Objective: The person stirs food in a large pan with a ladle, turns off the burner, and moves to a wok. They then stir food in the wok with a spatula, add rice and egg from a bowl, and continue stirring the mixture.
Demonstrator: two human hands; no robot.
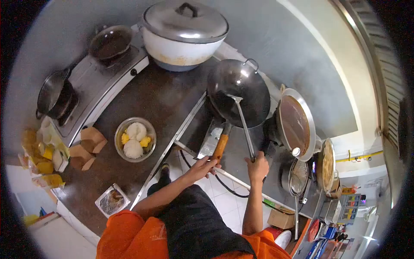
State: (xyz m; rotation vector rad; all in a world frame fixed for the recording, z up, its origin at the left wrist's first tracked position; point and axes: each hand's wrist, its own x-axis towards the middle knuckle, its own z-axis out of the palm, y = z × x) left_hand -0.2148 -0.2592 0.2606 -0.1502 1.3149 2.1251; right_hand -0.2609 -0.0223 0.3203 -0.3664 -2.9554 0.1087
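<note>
The left hand [203, 166] closes loosely around the wok's orange handle [220, 146]; the right hand [257, 166] grips the ladle [242, 121], its bowl resting in the empty black wok [238, 92] on the burner. Cooking seems barely begun; ingredients appear needed next.

The ladle [242, 118] handle's end is hidden inside the right hand [258, 166]. The left hand [202, 167] covers the tip of the wok [238, 90] handle. The large white pot [183, 32] is lidded, contents unseen. Goods at lower right are too small to identify; the picture's dark rim cuts the corners.
</note>
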